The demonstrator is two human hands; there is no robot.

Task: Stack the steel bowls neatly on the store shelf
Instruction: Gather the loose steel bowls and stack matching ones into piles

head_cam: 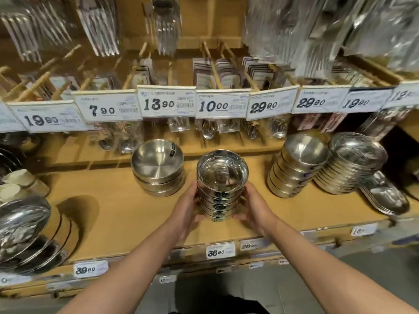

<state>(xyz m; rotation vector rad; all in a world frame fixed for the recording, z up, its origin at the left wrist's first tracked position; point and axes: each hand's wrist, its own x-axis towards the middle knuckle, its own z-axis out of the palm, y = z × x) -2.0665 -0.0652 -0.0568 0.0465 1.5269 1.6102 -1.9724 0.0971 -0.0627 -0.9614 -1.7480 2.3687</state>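
At the middle of the wooden shelf, near its front edge, stands a short stack of small steel bowls, nested one in another, each with a dark label facing outward, and both hands are on it: the left hand cups the left flank and the right hand cups the right, fingers curled round the lower bowls so the pile is clasped between the palms. I cannot tell whether its base rests on the board or is just lifted clear. The bowls look polished and hard, so I judge them stiff, unlikely to dent under a firm squeeze, but slick on the sides; nested like this they would weigh a fair bit together and the upper ones could slide or tip if the pile leans. Holding low, with fingers under the bottom rim where possible, seems the safest grip, keeping the stack upright. To the left, a little further back, sits a stack of wider brushed bowls; to the right, well apart, a taller leaning stack of bowls with a pile of plates beside it. Above hang price tags and packaged cutlery.
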